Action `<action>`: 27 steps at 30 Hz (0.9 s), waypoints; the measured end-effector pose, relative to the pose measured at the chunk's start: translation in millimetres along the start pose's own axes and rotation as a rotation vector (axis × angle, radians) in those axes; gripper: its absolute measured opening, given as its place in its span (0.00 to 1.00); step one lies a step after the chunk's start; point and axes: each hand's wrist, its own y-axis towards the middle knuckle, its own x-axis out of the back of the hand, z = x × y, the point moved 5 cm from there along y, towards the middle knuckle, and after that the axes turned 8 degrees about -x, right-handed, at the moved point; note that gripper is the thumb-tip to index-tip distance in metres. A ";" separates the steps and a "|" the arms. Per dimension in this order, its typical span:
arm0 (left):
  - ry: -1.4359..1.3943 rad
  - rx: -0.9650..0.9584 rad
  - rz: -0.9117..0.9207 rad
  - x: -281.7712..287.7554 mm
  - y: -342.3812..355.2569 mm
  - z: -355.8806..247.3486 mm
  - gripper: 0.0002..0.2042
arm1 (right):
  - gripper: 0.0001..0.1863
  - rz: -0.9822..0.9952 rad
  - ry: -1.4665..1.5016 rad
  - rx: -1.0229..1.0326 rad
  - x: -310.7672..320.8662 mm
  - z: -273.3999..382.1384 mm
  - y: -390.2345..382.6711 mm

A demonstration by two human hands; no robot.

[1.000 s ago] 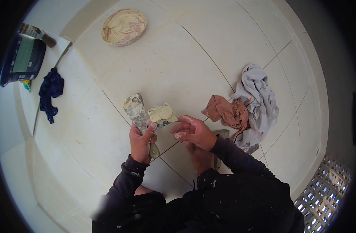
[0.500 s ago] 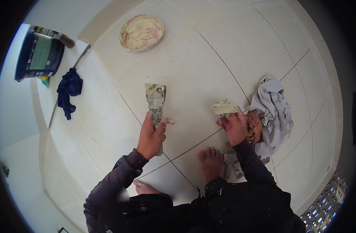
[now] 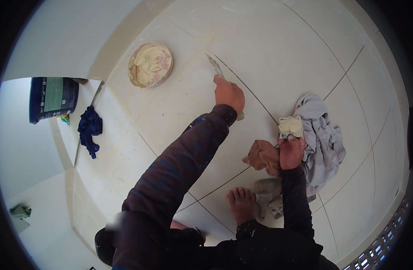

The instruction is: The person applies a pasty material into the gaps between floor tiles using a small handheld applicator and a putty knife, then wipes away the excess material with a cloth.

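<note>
My left hand (image 3: 230, 95) grips a putty knife (image 3: 217, 67), its smeared blade pointing away from me near the start of a dark tile joint. I cannot tell whether the blade touches the floor. On the right, my right hand (image 3: 291, 155) holds a second putty knife (image 3: 290, 128) with a thick cream layer of putty on its blade. Its handle is hidden in my fingers. Beyond my left hand, to the left, a round bowl (image 3: 169, 72) of cream putty with pinkish streaks sits on the tiles.
A grey cloth (image 3: 325, 148) lies right of my right hand, a brown cloth (image 3: 263, 156) to its left. A wide brush (image 3: 268, 185) is beside my foot (image 3: 242, 207). At left are a dark blue bucket (image 3: 71, 96) with a green label and a crumpled navy cloth (image 3: 89, 130).
My left hand has swung right and away with its putty knife, toward the tile joint. My right hand has shifted slightly right, its blade now facing up. The view has tilted.
</note>
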 end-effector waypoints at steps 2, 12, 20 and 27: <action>-0.047 0.088 0.037 10.9 -48.1 -21.5 0.21 | 0.27 -0.077 -0.019 -0.010 -24.7 11.4 -61.2; 0.141 0.304 -0.009 -85.8 44.6 -53.4 0.35 | 0.24 -0.131 0.179 0.065 6.0 26.6 73.6; 0.168 0.379 0.018 -166.6 -89.9 -27.7 0.32 | 0.26 -0.199 0.262 0.228 42.8 95.5 64.3; 0.191 0.278 -0.115 -145.9 -33.7 -26.1 0.33 | 0.25 -0.258 0.307 0.219 62.7 109.0 66.3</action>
